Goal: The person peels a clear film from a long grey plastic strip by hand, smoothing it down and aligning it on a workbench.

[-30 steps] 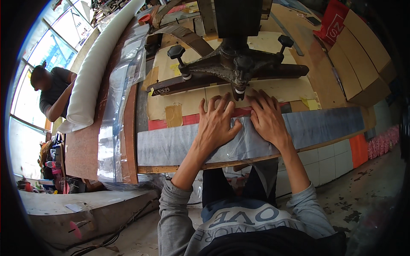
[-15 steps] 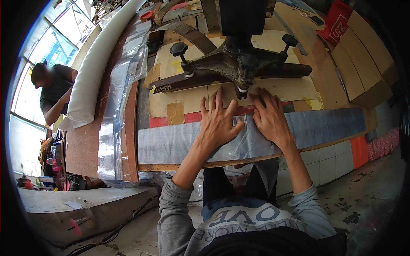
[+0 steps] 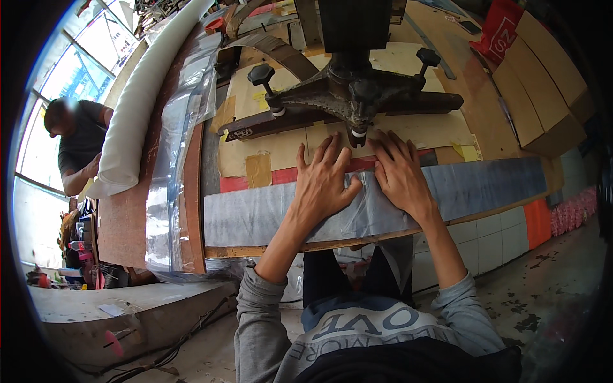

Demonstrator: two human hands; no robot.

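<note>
Plainly, my left hand and right hand are lying palm-down and spread, closing around nothing. Beneath them a long bluish-grey strip is running along the near edge of the table, looking cloudy and streaked, with shiny creases showing between my hands. Beyond it, a red band is bordering a pale board.
</note>
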